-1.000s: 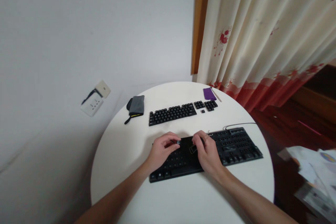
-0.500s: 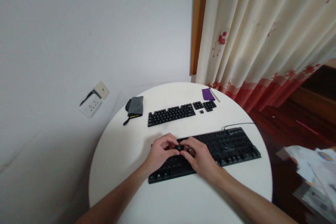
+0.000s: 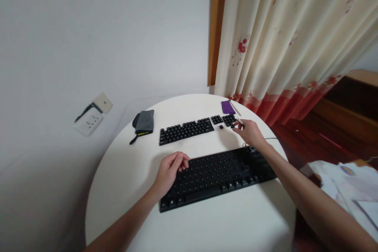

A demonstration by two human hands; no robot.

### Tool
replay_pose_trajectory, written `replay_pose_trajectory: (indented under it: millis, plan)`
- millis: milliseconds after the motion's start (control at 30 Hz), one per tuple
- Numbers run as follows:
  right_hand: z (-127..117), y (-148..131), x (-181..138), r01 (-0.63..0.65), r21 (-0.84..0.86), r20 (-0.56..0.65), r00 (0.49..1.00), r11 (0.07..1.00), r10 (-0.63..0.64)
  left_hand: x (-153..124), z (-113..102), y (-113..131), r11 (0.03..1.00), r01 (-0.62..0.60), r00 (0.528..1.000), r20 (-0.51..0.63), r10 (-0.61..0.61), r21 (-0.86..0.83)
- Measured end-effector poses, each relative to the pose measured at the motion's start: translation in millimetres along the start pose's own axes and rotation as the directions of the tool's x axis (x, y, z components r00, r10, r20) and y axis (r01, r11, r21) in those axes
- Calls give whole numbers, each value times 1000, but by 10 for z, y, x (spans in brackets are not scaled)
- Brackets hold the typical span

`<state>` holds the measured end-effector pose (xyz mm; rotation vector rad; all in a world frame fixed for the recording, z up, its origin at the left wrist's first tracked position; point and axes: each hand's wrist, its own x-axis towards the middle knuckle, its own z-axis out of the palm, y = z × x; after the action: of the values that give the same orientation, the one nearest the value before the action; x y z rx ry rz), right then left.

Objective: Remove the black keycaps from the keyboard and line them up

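Observation:
My left hand hovers at the left end of a black keyboard, its fingers curled together and nothing showing in them. Many of the keyboard's positions are without keycaps, though the space bar and other bottom-row keys are on it. Past the keyboard's far edge, my right hand pinches a small black keycap at the right end of the laid-out keycaps. A thin pale object shows among its fingers; its kind is unclear. One separate keycap lies just left of that hand.
A grey pouch with a dark strap lies at the back left of the round white table. At the back right are a purple cloth and a pale pen-like stick. Papers are at the lower right, off the table.
Both hands were together over the keyboard, holding a dark keycap. My right hand has moved away and to the right to the keycap rows; my left stays behind, curled. The view has shifted slightly.

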<state>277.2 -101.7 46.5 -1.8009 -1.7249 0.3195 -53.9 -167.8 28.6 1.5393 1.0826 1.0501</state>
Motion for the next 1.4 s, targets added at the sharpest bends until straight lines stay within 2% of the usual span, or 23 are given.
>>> replay_pose_trajectory:
  millis: [33, 133, 267, 633, 967, 1400]
  plan:
    - [-13, 147, 134, -53, -81, 36, 998, 995, 56, 2, 1, 9, 1000, 1, 1000, 2, -1, 2]
    - [15, 453, 387, -102, -147, 73, 991, 984, 114, 9, -2, 16, 1000, 3, 1000, -2, -3, -2]
    - [113, 602, 494, -120, -180, 111, 984, 976, 141, 21, -23, -17, 1000, 10, 1000, -19, -10, -7]
    - [225, 718, 537, -174, -227, 98, 975, 958, 200, 26, -27, -13, 1000, 23, 1000, -17, -23, 1]
    - [326, 738, 608, -169, -217, 92, 977, 961, 193, 24, -34, -39, 999, 32, 999, -16, -32, 4]
    - [329, 699, 607, -157, -191, 89, 980, 969, 176, 27, -33, 5, 999, 33, 999, -13, -33, -7]
